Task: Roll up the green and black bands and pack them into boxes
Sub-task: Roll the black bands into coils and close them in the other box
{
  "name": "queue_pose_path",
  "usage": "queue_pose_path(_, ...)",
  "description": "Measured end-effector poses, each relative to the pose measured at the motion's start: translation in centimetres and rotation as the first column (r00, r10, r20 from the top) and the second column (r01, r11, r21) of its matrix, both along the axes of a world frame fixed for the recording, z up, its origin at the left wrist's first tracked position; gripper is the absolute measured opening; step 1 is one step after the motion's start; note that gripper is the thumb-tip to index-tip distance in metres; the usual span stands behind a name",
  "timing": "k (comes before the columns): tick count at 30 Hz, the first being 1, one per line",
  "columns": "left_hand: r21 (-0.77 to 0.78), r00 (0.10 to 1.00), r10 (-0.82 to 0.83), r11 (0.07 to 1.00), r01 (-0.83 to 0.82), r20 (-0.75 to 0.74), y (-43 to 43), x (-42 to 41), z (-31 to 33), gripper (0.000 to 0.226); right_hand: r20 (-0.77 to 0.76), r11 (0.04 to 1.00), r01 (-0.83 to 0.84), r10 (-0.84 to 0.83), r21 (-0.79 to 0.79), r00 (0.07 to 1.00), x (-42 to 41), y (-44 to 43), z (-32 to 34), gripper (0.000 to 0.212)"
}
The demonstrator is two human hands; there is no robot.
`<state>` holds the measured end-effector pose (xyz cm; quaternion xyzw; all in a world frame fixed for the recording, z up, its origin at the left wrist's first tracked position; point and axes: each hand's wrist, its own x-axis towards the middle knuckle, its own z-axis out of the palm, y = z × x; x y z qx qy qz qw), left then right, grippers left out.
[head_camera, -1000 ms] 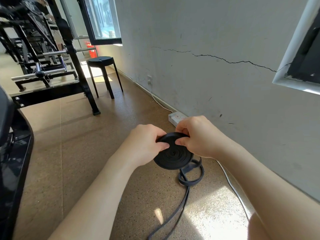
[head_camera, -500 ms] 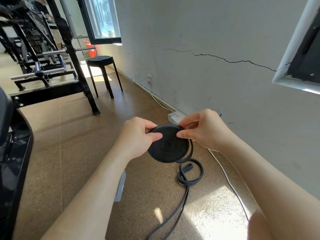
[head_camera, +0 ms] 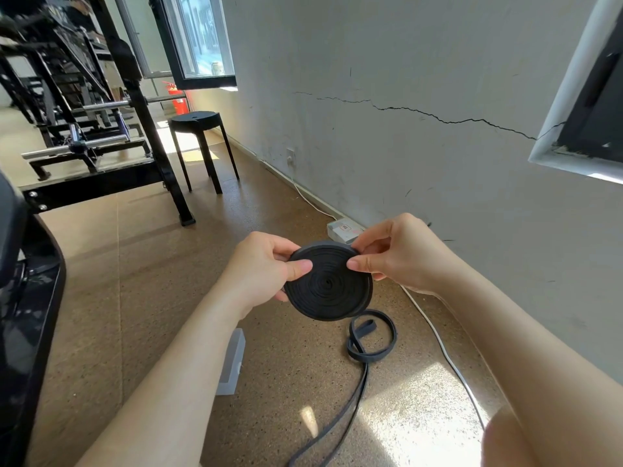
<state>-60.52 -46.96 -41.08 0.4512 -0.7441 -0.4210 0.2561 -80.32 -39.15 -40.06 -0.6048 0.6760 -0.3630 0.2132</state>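
The black band [head_camera: 328, 284] is mostly wound: it forms a flat, tight spiral disc held up in the air in front of the person, between both hands. The left hand [head_camera: 266, 267] pinches the disc's left rim, thumb flat on the face and fingers curled behind. The right hand [head_camera: 401, 254] pinches the upper right rim the same way, so each grip is closed on the coil and neither is free.

The loose end [head_camera: 371, 335] drops from the bottom of the disc to the floor [head_camera: 135, 264], makes a small loop there and runs out of the bottom of the view, so how much is left to wind cannot be told. No green band is in view. A pale grey box [head_camera: 232, 362] lies on the floor just beside the left forearm (it may be one for packing, though I cannot tell whether it is open). By my judgement, rolling is well on, and packing has not begun.

The wall [head_camera: 438, 180] runs close along the right. A white cable [head_camera: 438, 338] lies beside the loose end, and could snag it as it is drawn up. A black stool [head_camera: 199, 119] and a black metal frame [head_camera: 141, 106] stand well apart, ahead and to the left, leaving open floor between.
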Motion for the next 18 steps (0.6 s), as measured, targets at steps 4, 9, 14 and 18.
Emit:
queue_pose_path(4,-0.002,0.972,-0.171,0.985,0.173,0.159,0.3,0.1,0.1,0.009,-0.281,1.000,-0.027,0.028,0.007,0.959,0.7,0.3,0.3,0.010)
queue_pose_path(9,-0.264,0.904,-0.133,0.930,0.255,0.406,1.0,-0.7,0.0,0.022,-0.517,0.992,-0.118,0.122,0.042,0.847,2.4,0.2,0.2,0.012)
queue_pose_path(14,-0.297,0.948,-0.089,0.937,0.183,0.305,0.8,-0.3,0.2,0.019,-0.325,0.992,-0.117,0.095,-0.047,0.941,2.1,0.4,0.3,0.016)
queue_pose_path(18,-0.297,0.980,-0.037,0.950,0.095,0.194,0.3,-0.1,0.3,0.021,-0.222,0.996,-0.080,0.073,-0.024,0.972,1.1,0.6,0.8,0.020)
